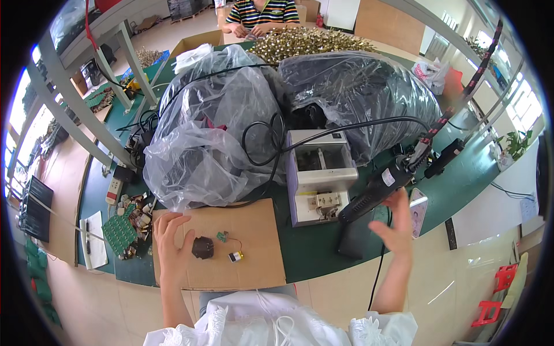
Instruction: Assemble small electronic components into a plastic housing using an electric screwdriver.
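My left hand [169, 239] rests at the left edge of a flat cardboard sheet [254, 274], fingers curved and apart, holding nothing. Just right of its thumb lies a small black many-sided plastic piece [202, 248]. Beside that are a tiny green circuit board [222, 236] and a small silver-and-yellow battery [236, 256], joined by a thin red wire. My right hand [397, 228] is raised with thumb and fingers spread, close to a hanging black electric screwdriver [375, 196]. Whether its fingertips touch the screwdriver, I cannot tell.
A white-and-purple screw feeder [294, 199] stands beyond the cardboard. Bulky plastic bags [213, 155] fill the far side, with a looped black cable [277, 138] over them. Green circuit boards [120, 233] lie left; a phone [418, 210] lies right. A person [262, 14] sits opposite.
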Tool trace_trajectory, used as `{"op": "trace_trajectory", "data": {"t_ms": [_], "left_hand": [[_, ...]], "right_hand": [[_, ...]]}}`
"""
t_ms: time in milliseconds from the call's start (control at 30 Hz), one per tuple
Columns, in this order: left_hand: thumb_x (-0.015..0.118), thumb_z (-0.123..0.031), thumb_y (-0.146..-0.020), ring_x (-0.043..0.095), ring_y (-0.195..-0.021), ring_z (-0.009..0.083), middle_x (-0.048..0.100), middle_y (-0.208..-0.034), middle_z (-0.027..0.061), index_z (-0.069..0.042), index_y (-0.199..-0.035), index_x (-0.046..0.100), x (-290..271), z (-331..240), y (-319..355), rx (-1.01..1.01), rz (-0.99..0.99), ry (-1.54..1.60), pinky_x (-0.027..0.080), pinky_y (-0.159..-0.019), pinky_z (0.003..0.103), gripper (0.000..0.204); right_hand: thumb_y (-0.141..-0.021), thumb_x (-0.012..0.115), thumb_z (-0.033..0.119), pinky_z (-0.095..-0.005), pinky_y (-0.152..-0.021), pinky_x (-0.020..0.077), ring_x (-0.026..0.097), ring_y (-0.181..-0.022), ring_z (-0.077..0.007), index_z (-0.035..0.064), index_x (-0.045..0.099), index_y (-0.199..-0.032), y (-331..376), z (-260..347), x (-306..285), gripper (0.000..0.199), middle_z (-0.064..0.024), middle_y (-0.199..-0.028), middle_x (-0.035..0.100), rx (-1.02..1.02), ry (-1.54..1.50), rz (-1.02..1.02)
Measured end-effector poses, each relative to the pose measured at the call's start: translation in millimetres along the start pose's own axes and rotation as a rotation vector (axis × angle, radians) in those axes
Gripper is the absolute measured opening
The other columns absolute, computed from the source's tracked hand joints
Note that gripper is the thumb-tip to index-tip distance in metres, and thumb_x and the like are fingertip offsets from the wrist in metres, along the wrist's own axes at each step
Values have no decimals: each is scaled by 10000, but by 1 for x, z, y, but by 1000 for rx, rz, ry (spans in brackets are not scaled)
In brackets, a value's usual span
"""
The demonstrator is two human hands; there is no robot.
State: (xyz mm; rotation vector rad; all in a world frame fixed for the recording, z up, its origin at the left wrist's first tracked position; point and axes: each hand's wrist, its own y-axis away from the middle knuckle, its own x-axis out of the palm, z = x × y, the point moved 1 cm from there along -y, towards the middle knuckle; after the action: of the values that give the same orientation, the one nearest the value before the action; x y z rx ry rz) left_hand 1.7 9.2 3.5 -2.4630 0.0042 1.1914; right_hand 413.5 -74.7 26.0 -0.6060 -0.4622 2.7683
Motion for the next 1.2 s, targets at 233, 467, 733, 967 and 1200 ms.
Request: {"op": "trace_trajectory", "data": {"t_ms": [233,467,733,967,1200], "left_hand": [[603,-8,-718,492,-1012,269,548,-1016,104,-39,-930,611,-1,19,26,-96,-139,72,380,-898,359,215],[581,-2,-739,520,-954,264,558,-966,114,-18,-884,610,1,45,33,-94,-166,178,397,-856,342,149],[561,15,-759,525,-920,261,558,-931,117,-9,-876,592,4,51,29,33,-223,195,402,-836,341,124],[539,25,-780,518,-884,252,547,-909,116,4,-893,572,22,83,48,-46,-349,247,400,-806,332,119],[522,26,-798,520,-859,242,543,-886,116,15,-906,554,28,70,42,-9,-390,258,400,-781,319,113]], "right_hand": [[-795,642,147,-298,-761,469,609,-821,-212,-19,447,-1051,-18,5,55,362,-102,-883,595,33,-424,-371],[-745,638,204,-337,-582,493,588,-654,-235,-35,444,-1046,13,35,37,431,-130,-768,558,74,-573,-362],[-827,575,69,-283,-506,430,500,-479,-156,-13,473,-924,-14,50,53,163,-67,-576,501,-55,-620,-636],[-798,635,47,-246,-503,417,516,-504,-117,5,510,-893,-23,55,69,163,-43,-620,536,-153,-427,-654],[-784,683,59,-215,-492,391,517,-528,-75,12,543,-962,-42,46,77,231,-19,-656,560,-111,-475,-729]]}}
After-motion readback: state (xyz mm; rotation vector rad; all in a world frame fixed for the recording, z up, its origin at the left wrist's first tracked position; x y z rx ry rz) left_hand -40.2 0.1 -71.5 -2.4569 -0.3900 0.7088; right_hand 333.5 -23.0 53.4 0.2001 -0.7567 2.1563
